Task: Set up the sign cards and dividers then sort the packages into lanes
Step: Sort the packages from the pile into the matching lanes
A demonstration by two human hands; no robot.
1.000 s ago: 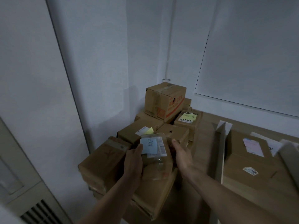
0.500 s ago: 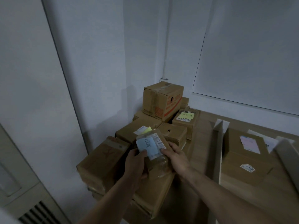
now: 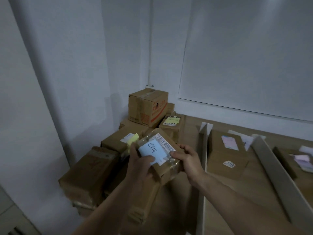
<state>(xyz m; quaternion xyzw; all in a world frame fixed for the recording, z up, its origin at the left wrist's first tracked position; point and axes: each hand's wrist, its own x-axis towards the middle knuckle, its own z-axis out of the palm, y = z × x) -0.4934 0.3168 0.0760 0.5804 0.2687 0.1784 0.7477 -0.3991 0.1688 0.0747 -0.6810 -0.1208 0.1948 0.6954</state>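
A small taped brown cardboard package (image 3: 166, 171) is clasped by left hand (image 3: 140, 166) and right hand (image 3: 188, 161) — the white cardboard divider (image 3: 203, 150) stands rightward, nearer the right hand.

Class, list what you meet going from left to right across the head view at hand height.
Scuffed box → left hand → blue-note package → right hand → first divider → flat package → second divider

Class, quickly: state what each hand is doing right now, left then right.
Left hand: holds the small taped package, thumb on its blue note.
Right hand: holds the same package's right edge.
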